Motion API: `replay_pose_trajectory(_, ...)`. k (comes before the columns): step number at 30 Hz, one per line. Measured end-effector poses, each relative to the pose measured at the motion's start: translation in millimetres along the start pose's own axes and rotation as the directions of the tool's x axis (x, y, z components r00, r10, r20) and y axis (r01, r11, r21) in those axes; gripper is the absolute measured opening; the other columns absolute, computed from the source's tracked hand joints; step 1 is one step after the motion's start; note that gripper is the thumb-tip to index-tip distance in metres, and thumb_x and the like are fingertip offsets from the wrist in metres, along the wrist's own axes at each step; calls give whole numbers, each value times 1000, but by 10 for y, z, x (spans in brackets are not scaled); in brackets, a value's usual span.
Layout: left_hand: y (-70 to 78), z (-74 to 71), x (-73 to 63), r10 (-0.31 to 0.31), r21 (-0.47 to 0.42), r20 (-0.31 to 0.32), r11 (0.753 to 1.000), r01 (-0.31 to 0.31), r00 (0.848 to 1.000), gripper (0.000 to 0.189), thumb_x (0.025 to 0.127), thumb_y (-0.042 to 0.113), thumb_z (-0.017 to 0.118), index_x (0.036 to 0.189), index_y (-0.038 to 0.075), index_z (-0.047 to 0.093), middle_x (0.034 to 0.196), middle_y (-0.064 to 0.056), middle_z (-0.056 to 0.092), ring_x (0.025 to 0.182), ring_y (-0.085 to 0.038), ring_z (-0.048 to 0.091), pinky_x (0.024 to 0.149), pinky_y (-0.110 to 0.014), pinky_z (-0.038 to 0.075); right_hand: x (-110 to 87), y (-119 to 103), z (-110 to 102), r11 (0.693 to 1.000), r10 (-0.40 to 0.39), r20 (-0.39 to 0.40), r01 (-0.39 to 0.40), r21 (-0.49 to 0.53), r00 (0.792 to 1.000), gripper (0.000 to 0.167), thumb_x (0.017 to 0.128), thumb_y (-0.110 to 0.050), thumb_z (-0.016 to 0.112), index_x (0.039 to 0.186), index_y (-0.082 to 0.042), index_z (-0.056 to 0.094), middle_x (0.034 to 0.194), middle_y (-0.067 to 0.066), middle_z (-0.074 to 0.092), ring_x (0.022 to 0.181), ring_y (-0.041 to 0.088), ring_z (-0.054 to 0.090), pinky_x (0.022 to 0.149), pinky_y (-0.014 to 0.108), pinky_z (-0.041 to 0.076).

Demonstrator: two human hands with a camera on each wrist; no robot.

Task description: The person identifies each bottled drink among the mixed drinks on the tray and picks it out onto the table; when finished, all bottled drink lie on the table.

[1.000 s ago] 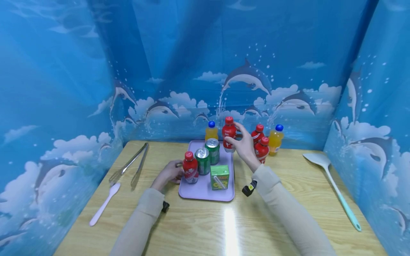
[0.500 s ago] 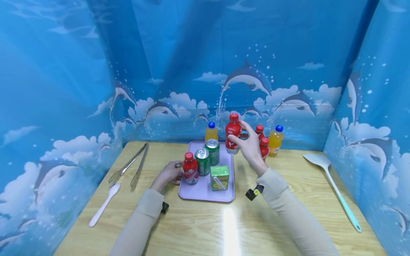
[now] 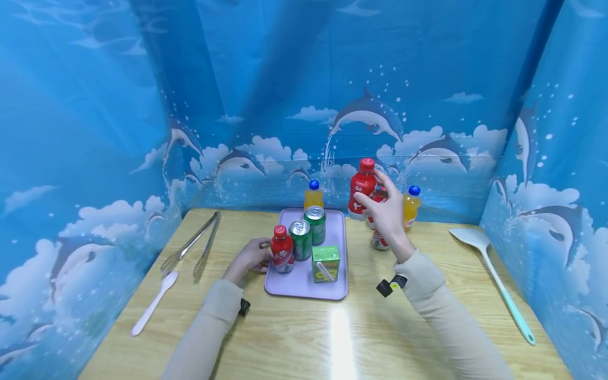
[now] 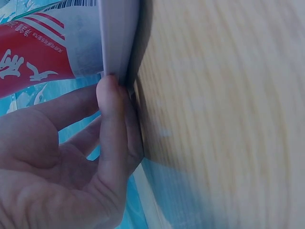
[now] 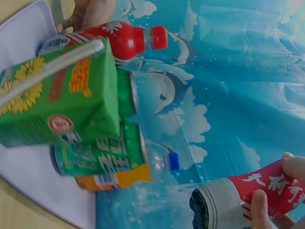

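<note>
My right hand (image 3: 387,214) grips a red cola bottle (image 3: 362,187) by its sides, held upright in the air just right of the tray's back corner. In the right wrist view the bottle's pale base (image 5: 217,202) shows with nothing under it. My left hand (image 3: 252,257) pinches the left edge of the lilac tray (image 3: 304,289), thumb (image 4: 113,124) against the rim. Right beside those fingers, another red bottle (image 3: 282,254) stands on the tray. Two green cans (image 3: 301,244) and a green drink carton (image 3: 325,264) stand there too.
Behind the cans is an orange drink bottle (image 3: 313,196). Partly hidden by my right hand are more red bottles (image 3: 380,241) and an orange bottle (image 3: 411,205). Tongs (image 3: 190,245) and a pale spoon (image 3: 155,303) lie left; a spatula (image 3: 496,279) lies right.
My right hand has carried the red cola bottle up and to the right, from over the tray's back right corner to beyond its edge. The left hand and tray have stayed put.
</note>
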State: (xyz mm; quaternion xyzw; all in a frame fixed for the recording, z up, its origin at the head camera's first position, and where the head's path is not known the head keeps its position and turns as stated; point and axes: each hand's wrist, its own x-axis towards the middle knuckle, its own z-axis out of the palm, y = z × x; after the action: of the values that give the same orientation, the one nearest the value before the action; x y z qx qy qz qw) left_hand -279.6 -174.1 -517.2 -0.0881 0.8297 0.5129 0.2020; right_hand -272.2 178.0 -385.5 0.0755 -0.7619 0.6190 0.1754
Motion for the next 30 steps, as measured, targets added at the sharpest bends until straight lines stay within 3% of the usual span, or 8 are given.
replay_pose_trajectory(5,8,4,-13,5,3,-4,1000,-5,1000,66,91,1,64,155,9,50,93,-15,70,70,-18,65,56,-25,61,-1,-103,-188,997,-26,-47,23,-68,999,73,95,-33,78,160,-34,44,153,6,54,125,23,53,76,16,61)
replay_pose_trajectory(15,16,12,-25,3,11,-16,1000,-3,1000,66,92,2,65,155,9,50,96,-16,70,74,-19,66,58,-26,63,26,-164,-542,994,-34,-159,16,-110,987,68,96,-35,77,156,-37,47,145,5,57,120,13,53,83,15,56)
replay_pose_trajectory(22,6,1,-35,6,17,-13,1000,-6,1000,67,91,1,64,156,8,49,99,-17,70,76,-19,66,59,-25,62,-2,-101,-719,987,-78,-235,42,-155,969,65,96,-30,78,154,-31,51,140,5,59,113,11,56,76,10,58)
replay_pose_trajectory(27,7,-1,-37,7,22,-7,1000,-7,1000,67,91,2,63,157,8,48,104,-18,70,79,-20,66,62,-26,63,-16,-35,-823,988,-86,-287,43,-151,954,64,94,-26,79,151,-29,53,130,-5,59,107,10,57,63,14,60)
replay_pose_trajectory(30,15,-1,-37,5,25,-5,1000,-4,1000,68,92,4,64,157,9,47,105,-18,70,81,-21,67,63,-27,63,-32,9,-875,983,-81,-315,23,-182,946,64,93,-26,79,151,-28,53,130,-9,58,106,8,55,62,12,58)
